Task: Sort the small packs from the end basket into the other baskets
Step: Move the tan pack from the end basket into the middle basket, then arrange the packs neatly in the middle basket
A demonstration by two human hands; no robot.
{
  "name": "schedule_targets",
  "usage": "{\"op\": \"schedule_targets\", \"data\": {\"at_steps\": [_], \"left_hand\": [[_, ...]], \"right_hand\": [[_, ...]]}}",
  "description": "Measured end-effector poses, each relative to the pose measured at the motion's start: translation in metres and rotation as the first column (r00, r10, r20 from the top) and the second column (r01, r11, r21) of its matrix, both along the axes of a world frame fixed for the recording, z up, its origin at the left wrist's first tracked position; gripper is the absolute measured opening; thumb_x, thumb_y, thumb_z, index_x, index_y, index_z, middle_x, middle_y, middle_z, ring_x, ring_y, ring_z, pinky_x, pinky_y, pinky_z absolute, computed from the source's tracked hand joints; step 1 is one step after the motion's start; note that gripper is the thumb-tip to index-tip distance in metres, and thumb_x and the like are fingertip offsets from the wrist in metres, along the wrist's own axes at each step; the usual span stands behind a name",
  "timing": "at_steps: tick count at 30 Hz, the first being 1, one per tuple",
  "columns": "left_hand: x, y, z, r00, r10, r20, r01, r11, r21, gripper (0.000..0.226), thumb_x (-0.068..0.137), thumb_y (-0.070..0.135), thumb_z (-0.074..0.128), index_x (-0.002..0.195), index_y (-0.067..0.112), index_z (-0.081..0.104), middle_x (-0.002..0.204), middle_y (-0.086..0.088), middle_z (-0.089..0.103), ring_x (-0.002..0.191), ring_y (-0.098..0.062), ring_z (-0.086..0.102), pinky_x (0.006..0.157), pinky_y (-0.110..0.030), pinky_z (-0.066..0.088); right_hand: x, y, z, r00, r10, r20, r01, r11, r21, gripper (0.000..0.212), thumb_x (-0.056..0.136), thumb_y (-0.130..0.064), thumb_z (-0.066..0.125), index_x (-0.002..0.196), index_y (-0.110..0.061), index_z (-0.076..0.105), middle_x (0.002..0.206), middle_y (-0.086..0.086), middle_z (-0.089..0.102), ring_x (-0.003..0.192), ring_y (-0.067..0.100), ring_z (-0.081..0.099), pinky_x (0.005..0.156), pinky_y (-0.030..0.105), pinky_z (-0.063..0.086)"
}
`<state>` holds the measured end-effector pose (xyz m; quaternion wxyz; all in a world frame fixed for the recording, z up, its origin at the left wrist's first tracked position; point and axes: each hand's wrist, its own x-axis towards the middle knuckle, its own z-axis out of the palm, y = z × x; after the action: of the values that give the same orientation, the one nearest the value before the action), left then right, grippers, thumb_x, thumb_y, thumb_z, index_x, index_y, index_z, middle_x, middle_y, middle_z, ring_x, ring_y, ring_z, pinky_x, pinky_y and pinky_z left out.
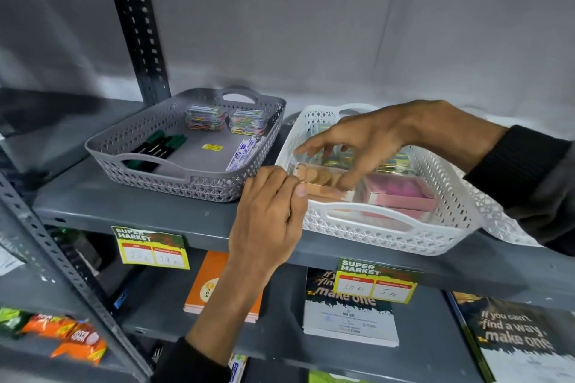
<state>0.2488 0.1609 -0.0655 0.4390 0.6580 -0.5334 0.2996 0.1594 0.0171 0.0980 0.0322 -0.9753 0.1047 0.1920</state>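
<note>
A shop: "Super Market" price tags (150,248) hang on grey metal shelving (130,196) holding stocked baskets (174,177).

One head view looks down, close, at the shelf (130,205) front.

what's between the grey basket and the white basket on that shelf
In the head view, only a narrow strip of bare shelf separates the grey basket from the white basket; the left hand covers its front end.

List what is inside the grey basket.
The grey basket holds dark markers with green caps, two stacks of small clear boxes at the back, white and blue packs against its right wall, and a yellow sticker. Anything beneath the stacks is hidden.
</note>
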Motion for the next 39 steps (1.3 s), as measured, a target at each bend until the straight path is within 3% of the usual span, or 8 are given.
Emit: {"op": "schedule_targets", "data": {"at_steps": [2, 5, 16, 21, 26, 30, 34, 39], "left_hand": [[0.0, 0.001, 0.0, 1.0, -0.003, -0.01, 0.003, 1.0, 0.004, 0.05, 0.106, 0.03, 0.022, 0.081, 0.005, 0.057, 0.083, -0.008, 0.059, 0.084, -0.028, 0.051, 0.072, -0.048, 0.044], [-0.001, 0.001, 0.001, 1.0, -0.002, -0.026, 0.002, 1.0, 0.012, 0.051, 0.106, 0.03, 0.022, 0.082, 0.004, 0.058, 0.083, -0.009, 0.059, 0.084, -0.028, 0.051, 0.072, -0.048, 0.044], [-0.001, 0.001, 0.0, 0.999, -0.004, -0.045, 0.005, 1.0, 0.015, 0.052, 0.107, 0.032, 0.022, 0.081, 0.004, 0.058, 0.081, -0.007, 0.058, 0.084, -0.026, 0.049, 0.071, -0.046, 0.043], [-0.003, 0.003, 0.005, 0.997, -0.031, -0.064, 0.033, 0.999, 0.021, 0.051, 0.105, 0.031, 0.029, 0.08, 0.004, 0.064, 0.08, -0.004, 0.061, 0.084, -0.025, 0.051, 0.073, -0.042, 0.04], [-0.01, 0.001, 0.033, 1.0, 0.005, -0.026, -0.003, 0.996, 0.085, 0.035, 0.097, 0.035, 0.044, 0.074, 0.02, 0.065, 0.076, 0.009, 0.066, 0.086, -0.014, 0.051, 0.078, -0.03, 0.022], [-0.025, -0.02, 0.069, 0.995, -0.094, -0.022, 0.096, 0.987, 0.13, 0.026, 0.087, 0.048, 0.054, 0.074, 0.029, 0.066, 0.076, 0.018, 0.067, 0.092, -0.005, 0.05, 0.079, -0.03, 0.017], [-0.027, -0.06, 0.088, 0.97, -0.241, -0.039, 0.233, 0.863, 0.448, 0.027, 0.079, 0.056, 0.068, 0.092, 0.033, 0.07, 0.089, 0.019, 0.07, 0.1, -0.007, 0.055, 0.084, -0.029, 0.02], [-0.022, -0.092, 0.088, 0.973, -0.232, 0.012, 0.133, 0.599, 0.79, 0.072, 0.068, 0.068, 0.074, 0.126, 0.028, 0.061, 0.118, 0.008, 0.066, 0.118, -0.016, 0.045, 0.087, -0.033, 0.019]], "right_hand": [[0.003, -0.003, -0.007, 0.999, -0.002, -0.037, 0.002, 1.0, 0.006, 0.091, 0.067, -0.069, 0.07, 0.147, -0.039, 0.035, 0.134, -0.018, 0.057, 0.118, 0.007, 0.056, 0.104, 0.023, 0.043], [0.011, -0.009, -0.024, 1.0, 0.017, -0.003, -0.017, 0.998, -0.062, 0.069, 0.065, -0.063, 0.075, 0.125, -0.034, 0.058, 0.103, -0.014, 0.071, 0.096, 0.01, 0.065, 0.092, 0.034, 0.054], [0.012, -0.025, -0.047, 0.996, 0.029, 0.083, -0.027, 0.999, -0.029, 0.041, 0.064, -0.034, 0.085, 0.097, -0.027, 0.063, 0.074, -0.013, 0.063, 0.068, 0.007, 0.057, 0.058, 0.024, 0.043], [-0.006, -0.026, -0.034, 0.992, 0.003, 0.124, -0.006, 1.0, 0.018, 0.077, 0.07, -0.059, 0.076, 0.135, -0.023, 0.053, 0.115, -0.009, 0.067, 0.103, 0.015, 0.062, 0.094, 0.03, 0.051], [-0.046, -0.047, -0.021, 0.966, -0.072, 0.247, 0.069, 0.997, 0.02, 0.094, 0.065, -0.071, 0.07, 0.143, -0.024, 0.047, 0.108, -0.017, 0.064, 0.1, 0.012, 0.061, 0.079, 0.015, 0.044], [-0.078, -0.065, -0.023, 0.972, -0.12, 0.203, 0.126, 0.992, -0.019, 0.092, 0.062, -0.067, 0.076, 0.14, -0.025, 0.051, 0.111, -0.014, 0.067, 0.102, 0.015, 0.063, 0.089, 0.025, 0.049], [-0.096, -0.071, -0.024, 0.979, -0.166, 0.116, 0.166, 0.986, 0.004, 0.086, 0.061, -0.059, 0.081, 0.135, -0.023, 0.055, 0.114, -0.012, 0.067, 0.103, 0.014, 0.062, 0.093, 0.026, 0.049], [-0.106, -0.074, -0.033, 0.981, -0.158, 0.11, 0.16, 0.987, -0.006, 0.062, 0.065, -0.05, 0.084, 0.116, -0.021, 0.066, 0.104, -0.003, 0.072, 0.097, 0.018, 0.065, 0.089, 0.034, 0.053]]}}
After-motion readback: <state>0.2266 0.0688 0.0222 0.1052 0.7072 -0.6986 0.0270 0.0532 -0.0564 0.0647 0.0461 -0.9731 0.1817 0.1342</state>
